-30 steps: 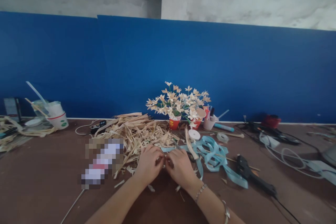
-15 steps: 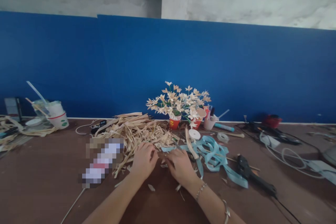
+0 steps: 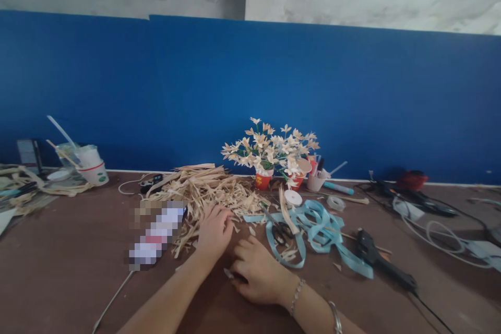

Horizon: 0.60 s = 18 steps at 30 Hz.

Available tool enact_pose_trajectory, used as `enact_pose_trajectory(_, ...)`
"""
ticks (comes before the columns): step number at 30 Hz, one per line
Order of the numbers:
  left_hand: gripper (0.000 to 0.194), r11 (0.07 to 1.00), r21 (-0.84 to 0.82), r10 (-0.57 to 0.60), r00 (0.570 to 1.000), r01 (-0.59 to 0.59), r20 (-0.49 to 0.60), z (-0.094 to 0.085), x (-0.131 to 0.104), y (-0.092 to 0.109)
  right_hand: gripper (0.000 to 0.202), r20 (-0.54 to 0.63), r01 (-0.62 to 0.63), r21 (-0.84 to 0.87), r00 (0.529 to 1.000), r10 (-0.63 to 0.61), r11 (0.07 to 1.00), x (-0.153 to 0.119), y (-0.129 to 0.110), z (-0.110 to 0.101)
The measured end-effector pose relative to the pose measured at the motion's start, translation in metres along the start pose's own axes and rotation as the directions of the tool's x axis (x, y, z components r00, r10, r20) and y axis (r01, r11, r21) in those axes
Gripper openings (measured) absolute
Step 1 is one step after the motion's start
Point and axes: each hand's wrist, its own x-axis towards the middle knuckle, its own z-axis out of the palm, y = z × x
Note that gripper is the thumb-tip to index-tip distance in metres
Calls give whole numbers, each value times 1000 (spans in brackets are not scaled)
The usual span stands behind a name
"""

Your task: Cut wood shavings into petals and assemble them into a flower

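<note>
My left hand [image 3: 214, 230] rests at the front right edge of the heap of dry pale strips [image 3: 207, 188], its fingers curled down; what they touch is hidden. Nearer to me, my right hand [image 3: 260, 271] is low over the brown table [image 3: 219, 308], with its thumb and fingers bent around a small pale scrap [image 3: 229, 273]. Black-handled scissors [image 3: 279, 229] lie beyond my right hand, beside the light blue ribbon [image 3: 321, 229]. Pale flowers [image 3: 270, 148] stand in a red pot [image 3: 263, 180] behind the heap.
A phone with a blurred screen [image 3: 158, 237] lies at the left, its cable running forward. On the right are a black glue gun [image 3: 385, 263], a tape roll [image 3: 335, 203] and white cables [image 3: 434, 242]. Cups [image 3: 94, 169] stand at the far left, before a blue partition [image 3: 195, 88].
My right hand has moved toward me and slightly left, away from the scissors, which now show more fully. My left hand has stayed near the heap. The view has shifted slightly.
</note>
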Motion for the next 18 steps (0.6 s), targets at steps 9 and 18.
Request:
enact_pose_trajectory(9, 22, 970, -225, 102, 995, -94, 22, 0, 1, 0, 11, -185, -242, 405, 923, 338, 882, 1, 19, 4)
enact_pose_trajectory(18, 22, 883, -399, 316, 942, -248, 115, -8, -1, 10, 17, -61, -364, 733, 806, 589, 574, -6, 49, -7)
